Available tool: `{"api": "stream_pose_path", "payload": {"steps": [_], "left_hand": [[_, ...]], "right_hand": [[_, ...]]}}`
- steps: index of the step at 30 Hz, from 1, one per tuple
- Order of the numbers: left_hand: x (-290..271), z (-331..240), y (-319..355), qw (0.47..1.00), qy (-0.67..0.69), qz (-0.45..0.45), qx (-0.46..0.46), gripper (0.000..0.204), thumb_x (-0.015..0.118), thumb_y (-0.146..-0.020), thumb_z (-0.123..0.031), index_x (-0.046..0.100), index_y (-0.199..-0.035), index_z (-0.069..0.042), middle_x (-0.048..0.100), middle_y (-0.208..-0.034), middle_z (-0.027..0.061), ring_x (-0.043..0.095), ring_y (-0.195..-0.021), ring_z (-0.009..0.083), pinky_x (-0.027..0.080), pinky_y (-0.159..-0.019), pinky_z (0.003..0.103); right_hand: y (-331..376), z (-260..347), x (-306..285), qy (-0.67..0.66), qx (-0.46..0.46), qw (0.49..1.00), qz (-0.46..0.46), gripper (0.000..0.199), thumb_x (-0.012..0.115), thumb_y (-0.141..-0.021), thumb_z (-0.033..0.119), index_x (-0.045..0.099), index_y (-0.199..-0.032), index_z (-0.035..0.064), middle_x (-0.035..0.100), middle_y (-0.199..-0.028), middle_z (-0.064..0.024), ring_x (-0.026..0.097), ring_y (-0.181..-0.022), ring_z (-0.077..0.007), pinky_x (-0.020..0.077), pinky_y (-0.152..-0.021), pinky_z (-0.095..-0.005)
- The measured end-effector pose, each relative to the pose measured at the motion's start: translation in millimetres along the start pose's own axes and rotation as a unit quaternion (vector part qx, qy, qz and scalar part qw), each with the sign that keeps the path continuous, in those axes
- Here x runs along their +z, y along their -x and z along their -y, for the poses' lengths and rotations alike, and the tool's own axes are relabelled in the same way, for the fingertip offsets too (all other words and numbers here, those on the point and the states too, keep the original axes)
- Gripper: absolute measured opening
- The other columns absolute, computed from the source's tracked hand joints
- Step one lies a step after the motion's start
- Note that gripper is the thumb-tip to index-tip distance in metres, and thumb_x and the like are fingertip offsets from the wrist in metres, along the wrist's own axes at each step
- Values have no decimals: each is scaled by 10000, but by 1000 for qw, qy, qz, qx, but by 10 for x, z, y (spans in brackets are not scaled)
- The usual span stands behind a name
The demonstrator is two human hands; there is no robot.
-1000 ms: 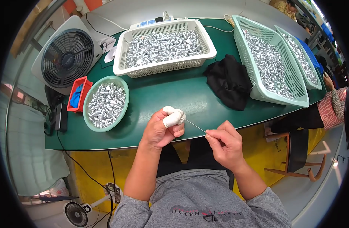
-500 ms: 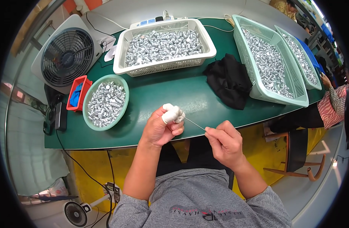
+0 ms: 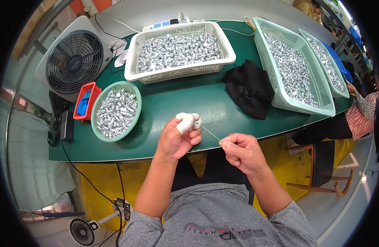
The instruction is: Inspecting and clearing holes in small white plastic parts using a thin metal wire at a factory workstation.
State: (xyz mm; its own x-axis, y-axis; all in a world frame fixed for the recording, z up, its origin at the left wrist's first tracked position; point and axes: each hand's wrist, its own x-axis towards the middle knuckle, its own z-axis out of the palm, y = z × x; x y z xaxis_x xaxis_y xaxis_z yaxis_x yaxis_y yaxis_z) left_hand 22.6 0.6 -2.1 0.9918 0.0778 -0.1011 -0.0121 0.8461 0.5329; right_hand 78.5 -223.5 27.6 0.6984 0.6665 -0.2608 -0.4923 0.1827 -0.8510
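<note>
While the left hand [image 3: 173, 142] keeps almost the same pose as half a second ago, the right hand [image 3: 248, 154] has turned a little, and its thumb now lies more across the curled fingers. Both are above the near edge of the table [image 3: 177, 99], around its middle. The left one, with white wrapping on thumb and forefinger, pinches a small silvery piece [image 3: 197, 123], mostly hidden by the fingertips. From this piece a thin rod [image 3: 211, 134] slopes down to the right hand, which grips its other end between thumb and forefinger. The green bowl [image 3: 138, 109] of metal parts rests near the left edge of the table, the white basket [image 3: 181, 73] stands along the far edge, and the black cloth [image 3: 250, 90] lies toward the right edge; these three have stayed in their places.
</note>
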Motion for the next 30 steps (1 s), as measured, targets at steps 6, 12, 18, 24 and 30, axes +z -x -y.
{"api": "stream_pose_path", "payload": {"steps": [6, 12, 18, 24, 30], "left_hand": [[10, 8, -4, 1000, -11, -14, 1, 93, 641, -981, -111, 675, -1040, -47, 585, -959, 78, 473, -713, 136, 406, -583, 268], [12, -16, 29, 1000, -24, -2, 11, 87, 643, -976, -105, 680, -1033, -51, 575, -922, 81, 466, -708, 135, 402, -575, 265], [-6, 18, 0, 999, -29, 23, 11, 105, 650, -970, -120, 683, -1043, -51, 574, -923, 81, 468, -712, 137, 400, -574, 262], [-71, 1, 13, 1000, -12, 18, 1, 136, 649, -972, -124, 687, -1074, -43, 586, -942, 84, 481, -733, 144, 414, -602, 270], [25, 77, 26, 1000, 2, 0, 31, 163, 627, -993, -102, 684, -1127, -29, 628, -988, 87, 531, -767, 156, 442, -632, 310]], "right_hand": [[-25, -89, 98, 470, -455, 753, -70, 56, 678, -935, -29, 719, -972, -39, 551, -785, 0, 448, -557, -62, 337, -455, -222], [-7, -76, 48, 267, -252, 929, -50, 89, 726, -882, -34, 731, -969, -17, 551, -778, -30, 478, -588, -77, 370, -502, -247], [14, -128, 76, 402, -357, 840, -77, 81, 723, -893, -24, 735, -972, -16, 554, -787, -23, 474, -586, -69, 355, -501, -228], [-22, -119, 81, 263, -258, 928, -49, 69, 688, -942, -7, 724, -988, -43, 543, -802, -2, 448, -569, -46, 322, -465, -203], [9, -130, 59, 98, -109, 988, -47, 76, 675, -958, 0, 721, -994, -49, 533, -802, 6, 435, -563, -40, 308, -452, -195]]}}
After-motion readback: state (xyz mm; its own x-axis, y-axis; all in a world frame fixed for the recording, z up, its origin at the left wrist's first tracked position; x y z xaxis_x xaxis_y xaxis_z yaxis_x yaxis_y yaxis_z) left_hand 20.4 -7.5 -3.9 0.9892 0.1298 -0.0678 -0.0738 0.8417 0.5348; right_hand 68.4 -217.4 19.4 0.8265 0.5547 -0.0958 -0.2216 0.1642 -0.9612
